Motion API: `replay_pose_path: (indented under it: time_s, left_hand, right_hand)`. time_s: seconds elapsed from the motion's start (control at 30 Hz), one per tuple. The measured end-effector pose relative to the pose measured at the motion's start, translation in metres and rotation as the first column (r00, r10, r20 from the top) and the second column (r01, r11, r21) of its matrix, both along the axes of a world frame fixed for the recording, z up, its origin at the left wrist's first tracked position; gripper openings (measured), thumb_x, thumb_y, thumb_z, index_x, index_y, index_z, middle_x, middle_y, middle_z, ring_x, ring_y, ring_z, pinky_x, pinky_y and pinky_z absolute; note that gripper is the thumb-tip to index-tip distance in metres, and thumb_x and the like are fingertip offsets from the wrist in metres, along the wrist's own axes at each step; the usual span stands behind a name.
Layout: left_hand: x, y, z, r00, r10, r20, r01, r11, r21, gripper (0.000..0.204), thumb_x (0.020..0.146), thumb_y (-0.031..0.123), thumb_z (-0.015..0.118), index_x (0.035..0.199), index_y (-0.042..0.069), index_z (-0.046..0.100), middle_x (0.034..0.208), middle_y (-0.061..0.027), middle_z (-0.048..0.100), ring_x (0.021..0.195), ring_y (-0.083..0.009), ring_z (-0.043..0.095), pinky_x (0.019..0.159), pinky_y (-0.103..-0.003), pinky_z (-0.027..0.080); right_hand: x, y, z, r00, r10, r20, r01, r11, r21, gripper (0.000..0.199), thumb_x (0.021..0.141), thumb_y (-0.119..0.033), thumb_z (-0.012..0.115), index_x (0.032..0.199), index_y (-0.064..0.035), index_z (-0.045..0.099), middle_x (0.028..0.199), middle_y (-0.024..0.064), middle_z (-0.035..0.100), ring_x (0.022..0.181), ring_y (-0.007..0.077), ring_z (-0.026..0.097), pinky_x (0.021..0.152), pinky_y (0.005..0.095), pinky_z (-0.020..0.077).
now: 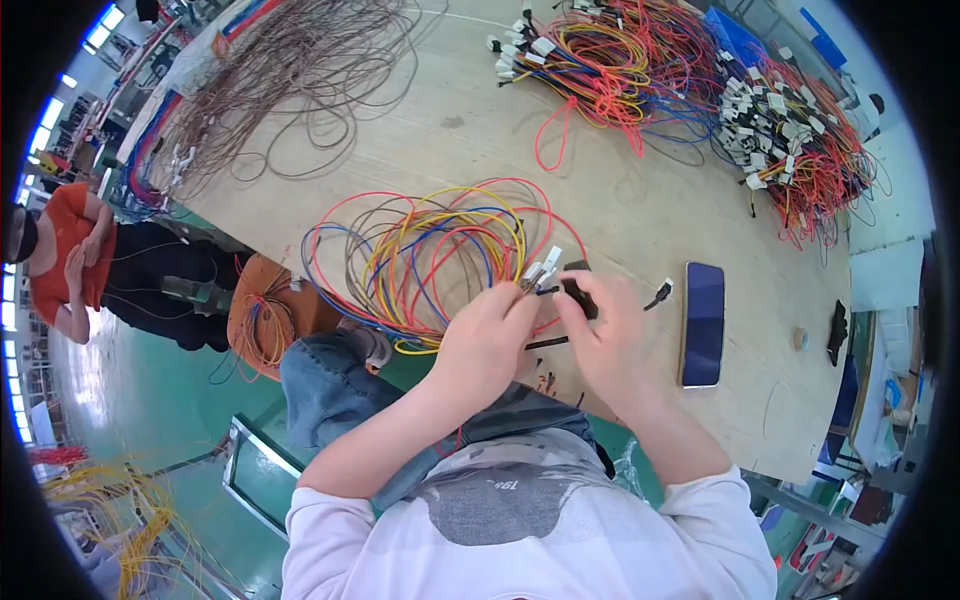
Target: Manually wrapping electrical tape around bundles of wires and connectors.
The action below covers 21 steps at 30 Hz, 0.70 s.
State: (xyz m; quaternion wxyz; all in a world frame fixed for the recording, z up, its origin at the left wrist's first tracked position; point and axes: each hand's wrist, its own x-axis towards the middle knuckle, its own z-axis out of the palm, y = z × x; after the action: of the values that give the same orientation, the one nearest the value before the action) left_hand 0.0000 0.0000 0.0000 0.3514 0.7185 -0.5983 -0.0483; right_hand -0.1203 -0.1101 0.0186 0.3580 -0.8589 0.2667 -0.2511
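Wires [425, 262] lie loosely coiled at frame centre; the left hand [484, 340] pinches their ends beside white connectors [545, 266], while the right hand [608, 340] seems to pinch a dark piece [578, 299]. Tugging could snarl the loops.

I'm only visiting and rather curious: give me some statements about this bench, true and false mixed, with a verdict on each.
1. White plugs show beside the left hand. True.
2. The phone is in the right hand. False: it lies on the table, to the right of that hand.
3. The wire coil nearest the hands is all yellow. False: red, blue and brown wires are mixed in too.
4. A tangle of brown wires lies toward the table's far left. True.
5. The other person's top is white. False: the top is orange.
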Motion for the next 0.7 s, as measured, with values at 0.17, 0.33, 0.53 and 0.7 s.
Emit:
replay_pose_path:
  time_s: [0.17, 0.33, 0.53, 0.7]
  left_hand:
    - [0.007, -0.011, 0.003, 0.988, 0.123, 0.089, -0.142, 0.959, 0.245, 0.016, 0.074, 0.010, 0.063, 0.085, 0.002, 0.054, 0.083, -0.0124, 0.051, 0.073, -0.0303, 0.055, 0.061, -0.040, 0.045]
    - [0.017, 0.011, 0.039, 0.942, 0.191, -0.275, -0.178, 0.981, 0.071, 0.012, 0.076, 0.009, 0.064, 0.079, 0.001, 0.055, 0.075, -0.0096, 0.050, 0.063, -0.0226, 0.054, 0.057, -0.032, 0.045]
    - [0.021, 0.063, 0.040, 0.536, 0.203, -0.819, -0.344, 0.939, 0.007, 0.004, 0.083, -0.003, 0.057, 0.087, -0.002, 0.057, 0.084, -0.0033, 0.058, 0.075, -0.0092, 0.057, 0.066, -0.021, 0.048]
    - [0.019, 0.076, 0.046, 0.335, 0.189, -0.923, -0.466, 0.885, 0.012, 0.010, 0.082, -0.002, 0.059, 0.092, -0.004, 0.059, 0.085, -0.0076, 0.062, 0.078, -0.0115, 0.060, 0.070, -0.023, 0.050]
  right_hand:
    - [0.007, 0.005, -0.029, 0.976, -0.199, 0.089, 0.180, 0.966, 0.186, 0.018, 0.083, -0.011, 0.059, 0.100, -0.0046, 0.057, 0.087, 0.0066, 0.059, 0.082, 0.0193, 0.055, 0.074, 0.0302, 0.0424]
    - [0.003, -0.005, -0.025, 0.918, -0.335, 0.213, 0.113, 0.734, 0.670, 0.019, 0.088, -0.013, 0.055, 0.104, -0.0025, 0.056, 0.088, 0.0026, 0.058, 0.079, 0.0083, 0.055, 0.073, 0.0220, 0.0449]
    - [0.008, 0.030, 0.029, 0.898, -0.106, 0.428, -0.077, 0.918, 0.389, 0.017, 0.078, 0.003, 0.061, 0.092, -0.0040, 0.057, 0.083, 0.0047, 0.056, 0.075, 0.0078, 0.052, 0.069, 0.0226, 0.0416]
    - [0.059, 0.056, 0.034, 0.874, 0.405, 0.268, -0.405, 0.912, -0.059, 0.022, 0.070, -0.007, 0.069, 0.089, -0.0090, 0.059, 0.081, 0.0051, 0.058, 0.076, 0.0235, 0.056, 0.083, 0.0397, 0.0393]
